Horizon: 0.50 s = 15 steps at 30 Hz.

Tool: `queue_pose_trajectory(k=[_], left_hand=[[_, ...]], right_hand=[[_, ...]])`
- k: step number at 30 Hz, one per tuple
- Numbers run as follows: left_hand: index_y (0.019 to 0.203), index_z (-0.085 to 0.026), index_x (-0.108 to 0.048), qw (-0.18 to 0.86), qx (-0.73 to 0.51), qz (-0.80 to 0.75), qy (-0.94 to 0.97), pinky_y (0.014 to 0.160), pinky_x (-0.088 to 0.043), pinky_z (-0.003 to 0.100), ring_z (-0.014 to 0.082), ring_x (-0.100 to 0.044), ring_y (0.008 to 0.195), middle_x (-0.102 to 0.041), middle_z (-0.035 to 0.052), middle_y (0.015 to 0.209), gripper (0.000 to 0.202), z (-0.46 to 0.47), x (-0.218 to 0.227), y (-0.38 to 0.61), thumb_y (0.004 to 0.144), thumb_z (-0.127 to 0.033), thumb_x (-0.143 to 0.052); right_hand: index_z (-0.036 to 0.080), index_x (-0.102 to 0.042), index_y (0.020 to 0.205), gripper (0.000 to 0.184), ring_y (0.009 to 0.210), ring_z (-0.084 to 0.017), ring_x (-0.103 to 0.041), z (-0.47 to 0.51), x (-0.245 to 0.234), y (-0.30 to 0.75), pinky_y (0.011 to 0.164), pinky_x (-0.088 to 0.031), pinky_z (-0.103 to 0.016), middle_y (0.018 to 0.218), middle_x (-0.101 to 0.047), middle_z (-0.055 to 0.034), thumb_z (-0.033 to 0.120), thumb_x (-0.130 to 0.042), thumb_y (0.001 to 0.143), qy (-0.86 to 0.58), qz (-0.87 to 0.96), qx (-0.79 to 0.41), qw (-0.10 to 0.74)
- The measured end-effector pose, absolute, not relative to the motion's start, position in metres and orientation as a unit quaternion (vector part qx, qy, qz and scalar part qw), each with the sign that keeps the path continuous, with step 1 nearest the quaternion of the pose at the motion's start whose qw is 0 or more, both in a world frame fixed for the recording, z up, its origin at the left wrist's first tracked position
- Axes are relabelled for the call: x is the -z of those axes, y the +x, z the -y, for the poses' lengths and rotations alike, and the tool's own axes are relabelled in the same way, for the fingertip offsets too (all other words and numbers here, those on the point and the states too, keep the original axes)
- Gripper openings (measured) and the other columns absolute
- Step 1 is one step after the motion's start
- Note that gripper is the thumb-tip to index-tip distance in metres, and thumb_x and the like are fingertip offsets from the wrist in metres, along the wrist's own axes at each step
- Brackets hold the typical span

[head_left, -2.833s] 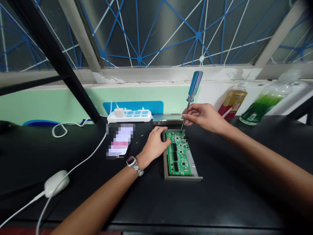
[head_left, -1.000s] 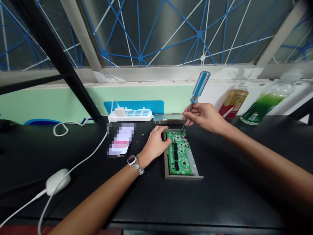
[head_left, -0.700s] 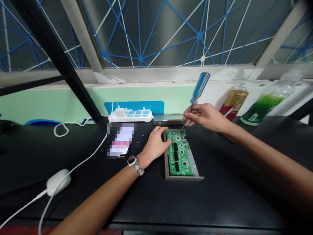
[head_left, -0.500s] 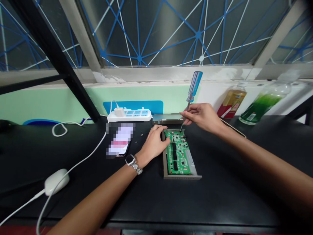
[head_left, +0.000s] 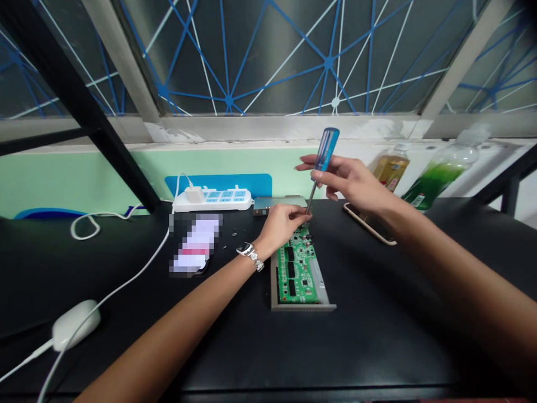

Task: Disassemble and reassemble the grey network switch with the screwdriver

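Observation:
My right hand point(head_left: 352, 178) holds a screwdriver point(head_left: 328, 146) with a blue and clear handle. Thumb and fingers grip low on the handle, and some fingers stretch out beyond it. The shaft slants down to the far end of a green circuit board point(head_left: 301, 274), which lies in a shallow grey metal case point(head_left: 274, 288). My left hand point(head_left: 281, 225), with a watch point(head_left: 245, 249) on its wrist, pinches the lower shaft near the tip. Its fingers hide the screwdriver tip and the board's far left corner.
Behind the board lies another flat metal piece point(head_left: 262, 205). A white power strip point(head_left: 213, 198) stands against the wall. Left are a lit phone point(head_left: 195, 246), tiny loose parts point(head_left: 234, 233), and a white adapter point(head_left: 78, 324) with cable. Right are another phone point(head_left: 367, 224) and two bottles point(head_left: 392, 168).
My left hand has moved from the case's left edge to the screwdriver's lower shaft. My right-hand fingers have shifted from the shaft up to the handle and spread. The view has swung slightly right.

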State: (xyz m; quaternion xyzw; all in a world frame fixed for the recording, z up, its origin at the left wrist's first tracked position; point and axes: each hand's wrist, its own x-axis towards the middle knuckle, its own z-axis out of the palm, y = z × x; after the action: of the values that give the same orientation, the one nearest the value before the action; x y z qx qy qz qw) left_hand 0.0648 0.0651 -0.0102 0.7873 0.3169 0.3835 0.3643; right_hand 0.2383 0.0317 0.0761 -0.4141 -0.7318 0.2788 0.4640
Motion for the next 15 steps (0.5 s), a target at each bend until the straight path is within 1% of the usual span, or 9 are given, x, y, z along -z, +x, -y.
queue_pose_trajectory(k=[1, 3, 5, 7, 8, 9, 12, 13, 15], left_hand=[[0.093, -0.016, -0.077, 0.365, -0.384, -0.316, 0.787, 0.08, -0.054, 0.034, 0.0223, -0.072, 0.091, -0.078, 0.0083, 0.096, 0.016, -0.0644, 0.011, 0.0635, 0.088, -0.027, -0.067], [0.097, -0.017, -0.077, 0.361, -0.385, -0.314, 0.789, 0.082, -0.055, 0.035, 0.0222, -0.072, 0.091, -0.078, 0.0078, 0.098, 0.018, -0.0636, 0.0118, 0.0618, 0.089, -0.027, -0.065], [0.101, -0.017, -0.077, 0.351, -0.381, -0.316, 0.795, 0.084, -0.055, 0.036, 0.0216, -0.073, 0.09, -0.078, 0.007, 0.097, 0.02, -0.0633, 0.0119, 0.0613, 0.091, -0.028, -0.062], [0.103, -0.018, -0.076, 0.346, -0.374, -0.317, 0.8, 0.085, -0.055, 0.036, 0.0214, -0.073, 0.091, -0.078, 0.0065, 0.098, 0.021, -0.0632, 0.0114, 0.0613, 0.092, -0.027, -0.061], [0.104, -0.018, -0.076, 0.344, -0.371, -0.316, 0.803, 0.087, -0.054, 0.036, 0.0213, -0.072, 0.093, -0.078, 0.0063, 0.099, 0.021, -0.0631, 0.0109, 0.0612, 0.092, -0.027, -0.06], [0.104, -0.019, -0.076, 0.343, -0.37, -0.314, 0.805, 0.088, -0.054, 0.036, 0.0212, -0.072, 0.096, -0.078, 0.0063, 0.101, 0.021, -0.0629, 0.0104, 0.0611, 0.093, -0.026, -0.06], [0.103, -0.018, -0.075, 0.343, -0.366, -0.306, 0.809, 0.092, -0.053, 0.034, 0.0199, -0.071, 0.101, -0.078, 0.0068, 0.103, 0.021, -0.0621, 0.009, 0.0604, 0.094, -0.023, -0.057], [0.102, -0.018, -0.075, 0.345, -0.365, -0.305, 0.809, 0.092, -0.053, 0.034, 0.0195, -0.072, 0.101, -0.078, 0.0071, 0.103, 0.021, -0.0619, 0.0088, 0.0603, 0.094, -0.022, -0.057], [0.103, -0.017, -0.075, 0.349, -0.363, -0.304, 0.808, 0.092, -0.054, 0.034, 0.0191, -0.072, 0.1, -0.078, 0.0073, 0.103, 0.021, -0.0617, 0.0088, 0.0603, 0.095, -0.021, -0.056]], right_hand=[[0.017, -0.064, 0.126, 0.048, 0.075, -0.017, -0.062, -0.0314, -0.0797, 0.2384, 0.05, -0.046, -0.028, 0.12, -0.07, -0.0123, 0.045, -0.067, 0.087, -0.412, 0.729, -0.29, 0.462], [0.014, -0.071, 0.111, 0.043, 0.067, -0.016, -0.06, -0.0329, -0.0818, 0.2365, 0.046, -0.044, -0.027, 0.098, -0.074, -0.0111, 0.045, -0.073, 0.082, -0.427, 0.714, -0.283, 0.477], [0.013, -0.073, 0.093, 0.037, 0.055, -0.014, -0.055, -0.0352, -0.0793, 0.2327, 0.043, -0.041, -0.028, 0.071, -0.07, -0.0063, 0.045, -0.078, 0.076, -0.459, 0.68, -0.245, 0.517], [0.014, -0.07, 0.083, 0.033, 0.049, -0.012, -0.052, -0.0364, -0.0774, 0.2294, 0.041, -0.039, -0.028, 0.057, -0.061, -0.0015, 0.043, -0.081, 0.073, -0.482, 0.65, -0.21, 0.549], [0.014, -0.069, 0.082, 0.033, 0.05, -0.013, -0.053, -0.0361, -0.0777, 0.2289, 0.041, -0.039, -0.028, 0.058, -0.061, -0.0015, 0.043, -0.081, 0.074, -0.482, 0.647, -0.205, 0.555], [0.014, -0.069, 0.085, 0.033, 0.053, -0.014, -0.056, -0.0353, -0.0791, 0.2292, 0.042, -0.039, -0.028, 0.064, -0.065, -0.0032, 0.043, -0.08, 0.075, -0.475, 0.653, -0.21, 0.551], [0.015, -0.069, 0.096, 0.035, 0.066, -0.016, -0.061, -0.0327, -0.0859, 0.2335, 0.048, -0.042, -0.028, 0.089, -0.072, -0.0088, 0.044, -0.076, 0.079, -0.441, 0.7, -0.252, 0.503], [0.015, -0.069, 0.095, 0.035, 0.066, -0.015, -0.06, -0.0328, -0.0871, 0.235, 0.049, -0.042, -0.029, 0.09, -0.072, -0.0089, 0.044, -0.077, 0.078, -0.439, 0.705, -0.257, 0.494], [0.016, -0.067, 0.086, 0.033, 0.06, -0.014, -0.056, -0.0351, -0.0861, 0.2361, 0.049, -0.041, -0.03, 0.078, -0.068, -0.0061, 0.043, -0.081, 0.074, -0.453, 0.691, -0.243, 0.509]])
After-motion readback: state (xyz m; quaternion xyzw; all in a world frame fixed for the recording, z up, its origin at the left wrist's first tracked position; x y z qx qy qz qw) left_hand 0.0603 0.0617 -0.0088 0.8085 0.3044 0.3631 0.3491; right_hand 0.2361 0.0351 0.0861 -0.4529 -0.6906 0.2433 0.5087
